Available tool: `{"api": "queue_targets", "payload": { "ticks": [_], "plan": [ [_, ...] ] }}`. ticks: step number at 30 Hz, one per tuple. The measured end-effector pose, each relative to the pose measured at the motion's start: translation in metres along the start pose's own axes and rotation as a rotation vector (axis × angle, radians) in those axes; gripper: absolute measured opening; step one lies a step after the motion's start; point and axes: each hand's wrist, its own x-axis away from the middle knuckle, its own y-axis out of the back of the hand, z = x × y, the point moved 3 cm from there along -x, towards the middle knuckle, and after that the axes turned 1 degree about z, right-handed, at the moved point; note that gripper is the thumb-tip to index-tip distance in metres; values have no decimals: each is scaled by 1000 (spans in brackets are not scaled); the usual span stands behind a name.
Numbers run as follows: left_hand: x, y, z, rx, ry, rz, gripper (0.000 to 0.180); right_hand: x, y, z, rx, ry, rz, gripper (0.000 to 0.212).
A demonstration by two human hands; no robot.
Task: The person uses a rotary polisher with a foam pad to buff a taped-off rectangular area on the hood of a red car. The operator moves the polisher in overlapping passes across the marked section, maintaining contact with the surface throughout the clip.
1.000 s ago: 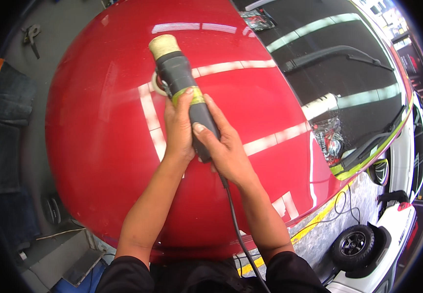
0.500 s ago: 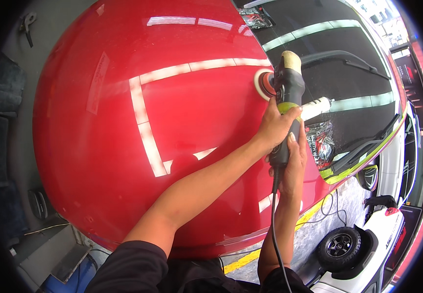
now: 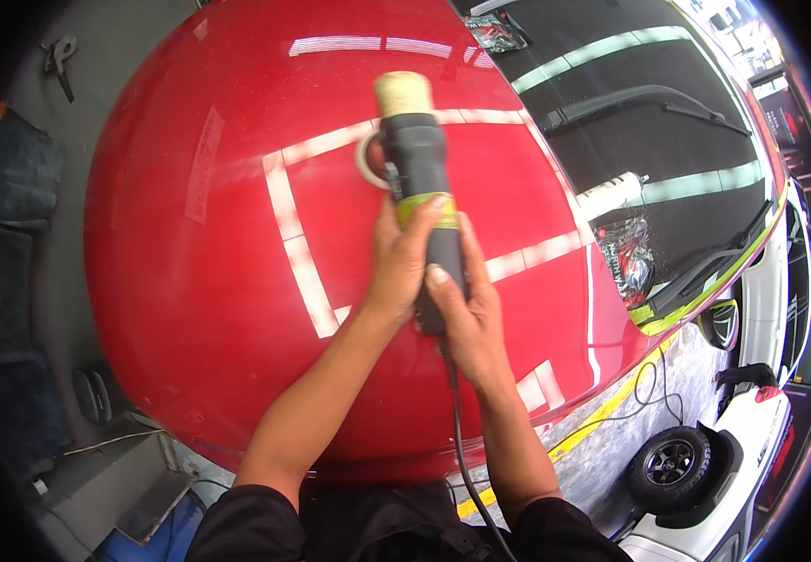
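Observation:
A grey electric polisher (image 3: pixel 416 159) with a yellow-green band and a cream pad lies on the glossy red car hood (image 3: pixel 218 281). My left hand (image 3: pixel 401 258) wraps around its body from the left. My right hand (image 3: pixel 466 314) grips the rear of the handle, just behind the left. The pad end (image 3: pixel 368 155) presses on the hood near the middle, toward the far side. A black power cord (image 3: pixel 461 459) runs from the handle's rear down between my forearms.
The dark windscreen (image 3: pixel 649 131) with a wiper lies to the right, a cream bottle (image 3: pixel 610 195) resting at its base. Yellow-green masking tape edges the hood's right side. A white car's wheel (image 3: pixel 672 464) sits lower right. Grey floor and dark mats lie at left.
The polisher has swept left across the hood, from its right edge near the windscreen back to the middle. Both hands moved with it.

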Motion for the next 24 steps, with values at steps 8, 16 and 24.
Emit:
{"api": "queue_targets", "payload": {
  "ticks": [8, 16, 24],
  "plan": [
    [18, 15, -14, -60, -127, -190, 35, -7, -2, 8, -11, -76, 201, 75],
    [-34, -79, 62, 30, -69, 97, 41, -4, 80, 8, 6, -59, -224, 71],
    [-39, -67, 52, 14, -18, 122, 51, -8, 53, 9, -32, -33, -251, 68]
  ]
}}
